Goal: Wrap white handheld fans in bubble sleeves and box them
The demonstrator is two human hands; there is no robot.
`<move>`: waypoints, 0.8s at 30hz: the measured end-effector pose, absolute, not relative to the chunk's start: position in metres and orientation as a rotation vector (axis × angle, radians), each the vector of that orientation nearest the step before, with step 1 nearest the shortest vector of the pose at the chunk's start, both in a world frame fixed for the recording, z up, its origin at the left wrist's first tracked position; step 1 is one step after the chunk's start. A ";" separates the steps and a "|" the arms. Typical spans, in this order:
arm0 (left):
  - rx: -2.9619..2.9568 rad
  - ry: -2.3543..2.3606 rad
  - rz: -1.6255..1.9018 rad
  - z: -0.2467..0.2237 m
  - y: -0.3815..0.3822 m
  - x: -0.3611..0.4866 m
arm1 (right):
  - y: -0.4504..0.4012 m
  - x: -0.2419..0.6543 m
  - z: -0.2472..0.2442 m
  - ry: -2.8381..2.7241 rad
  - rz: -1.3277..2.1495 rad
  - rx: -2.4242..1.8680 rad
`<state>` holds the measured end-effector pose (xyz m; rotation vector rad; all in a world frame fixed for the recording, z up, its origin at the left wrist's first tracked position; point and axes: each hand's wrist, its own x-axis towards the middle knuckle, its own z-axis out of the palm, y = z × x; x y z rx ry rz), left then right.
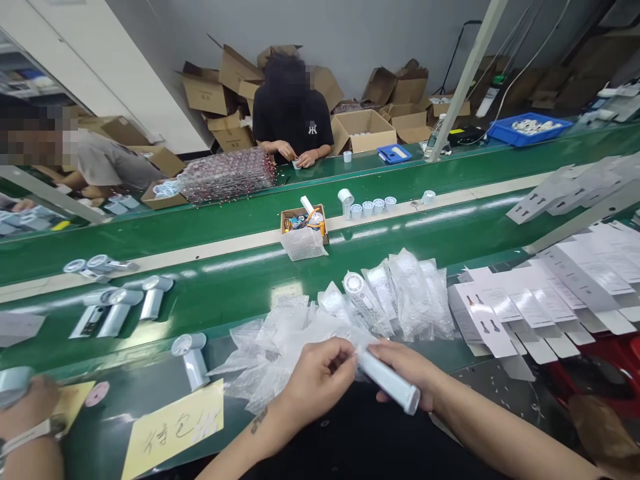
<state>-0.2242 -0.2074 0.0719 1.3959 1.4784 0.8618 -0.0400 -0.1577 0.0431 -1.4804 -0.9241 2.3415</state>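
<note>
Pale-blue handheld fan (390, 381): front centre, handle showing, head end hidden at a bubble bag (333, 330) | right hand (411, 365) wraps the handle, left hand (320, 377) pinches the bag's edge | bagging seems partway | beyond: bagged fans (413, 293), apparently done | far left: bare fans (120, 308) on green belt (240, 267), unbagged

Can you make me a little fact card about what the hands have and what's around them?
Right hand: holds a pale gadget by its handle
Left hand: fingers at the gadget's far end, by clear plastic bags; exact grip unclear
Beyond the hands: gadgets in clear bags
Left side: yellow paper with handwriting; a bare gadget beside it
Right side: printed white boxes
Across: person in a black shirt
</note>
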 end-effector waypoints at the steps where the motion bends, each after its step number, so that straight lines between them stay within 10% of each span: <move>1: 1.356 1.488 0.863 0.074 -0.207 -0.225 | -0.156 -0.036 0.052 -1.150 2.250 -1.497; 7: 1.084 1.492 0.870 0.089 -0.207 -0.238 | -0.142 -0.005 0.108 -1.798 2.338 -1.322; 19: 1.857 0.692 0.802 0.113 -0.196 -0.205 | -0.152 -0.029 0.049 -0.593 2.665 -1.035; 24: 1.722 0.697 0.578 0.092 -0.178 -0.241 | -0.117 -0.038 0.026 -1.415 1.784 -1.245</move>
